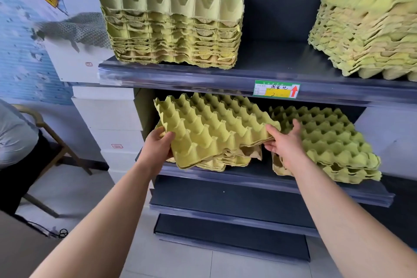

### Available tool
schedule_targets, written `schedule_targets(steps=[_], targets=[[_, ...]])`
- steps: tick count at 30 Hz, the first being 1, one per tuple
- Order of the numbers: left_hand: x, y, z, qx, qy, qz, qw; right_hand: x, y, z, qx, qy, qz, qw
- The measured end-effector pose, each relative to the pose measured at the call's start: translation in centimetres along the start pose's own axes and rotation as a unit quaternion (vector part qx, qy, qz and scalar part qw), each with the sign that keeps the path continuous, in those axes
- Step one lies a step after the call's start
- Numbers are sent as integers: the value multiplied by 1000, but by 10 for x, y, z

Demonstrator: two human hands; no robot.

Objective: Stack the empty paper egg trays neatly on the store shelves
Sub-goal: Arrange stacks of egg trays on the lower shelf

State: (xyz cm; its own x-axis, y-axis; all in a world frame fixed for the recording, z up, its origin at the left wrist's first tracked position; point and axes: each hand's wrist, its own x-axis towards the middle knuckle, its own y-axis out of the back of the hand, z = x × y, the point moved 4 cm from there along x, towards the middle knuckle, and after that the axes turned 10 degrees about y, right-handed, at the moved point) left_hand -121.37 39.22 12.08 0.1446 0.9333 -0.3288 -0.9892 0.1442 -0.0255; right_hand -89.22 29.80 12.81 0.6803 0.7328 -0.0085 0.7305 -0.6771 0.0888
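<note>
A yellow-green paper egg tray [212, 128] is tilted over a low pile of trays [225, 160] on the middle shelf [225, 178]. My left hand [158, 144] grips its front left corner. My right hand [284, 142] holds its right edge. Just to the right lies a second short stack of trays [334, 142], skewed on the same shelf. On the upper shelf [203, 74] stands a tall stack [171, 27] at the left and another tall, slanted stack [365, 34] at the right, partly cut off by the frame.
A green and yellow price label [276, 89] is clipped to the upper shelf's front rail. Dark lower shelves [225, 210] sit below. White boxes [108, 119] stand left of the rack. A seated person's sleeve [13, 133] and a wooden chair [45, 142] are at far left.
</note>
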Motion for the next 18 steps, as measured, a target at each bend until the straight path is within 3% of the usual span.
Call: schedule_targets(steps=[4,11,18], targets=[[9,7,17,-25,-10,-9,1000,-4,-9,5,-39,-8,-59,997],[28,19,28,-46,0,-133,990,-28,-24,5,-155,93,-6,983],[50,15,31,8,-12,-123,992,-46,-37,9,-220,87,51,970]])
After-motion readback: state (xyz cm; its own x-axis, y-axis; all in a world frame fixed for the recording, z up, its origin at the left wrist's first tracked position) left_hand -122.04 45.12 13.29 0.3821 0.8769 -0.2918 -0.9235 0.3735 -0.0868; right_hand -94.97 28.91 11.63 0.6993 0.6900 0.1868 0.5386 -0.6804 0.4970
